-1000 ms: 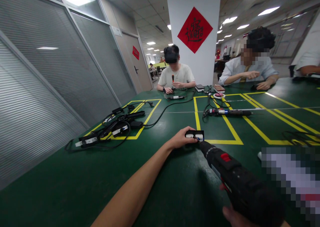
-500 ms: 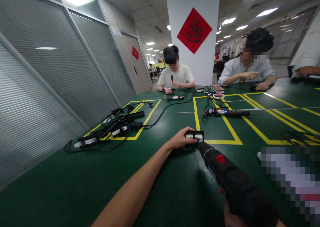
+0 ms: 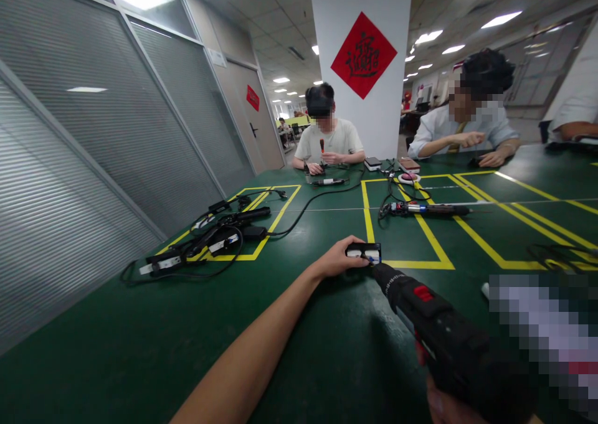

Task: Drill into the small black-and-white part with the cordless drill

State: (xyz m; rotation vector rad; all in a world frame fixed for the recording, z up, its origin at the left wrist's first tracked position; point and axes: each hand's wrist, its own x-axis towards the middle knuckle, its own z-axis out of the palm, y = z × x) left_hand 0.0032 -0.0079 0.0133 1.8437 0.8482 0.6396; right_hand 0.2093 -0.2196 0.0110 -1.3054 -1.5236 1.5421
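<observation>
My left hand (image 3: pixel 340 258) grips the left end of a small black box with white parts (image 3: pixel 374 253) on the green table (image 3: pixel 299 324). In my right hand (image 3: pixel 443 402), at the lower right, is a black and red power drill (image 3: pixel 439 324), its body hiding most of the fingers. The drill points up and left, and its tip meets the front of the box near a small blue spot, close to my left fingertips. Whether the tip touches the blue spot is too small to tell.
Black devices with cables (image 3: pixel 224 234) lie at the left inside yellow tape. A black and silver pen-shaped tool (image 3: pixel 425 210) lies beyond the box. Two people (image 3: pixel 329 141) sit across the table. A blurred pale object (image 3: pixel 537 330) is at the right.
The drill's rear body and my right hand have shifted slightly right and down. The drill tip stays at the box, and my left hand has hardly moved.
</observation>
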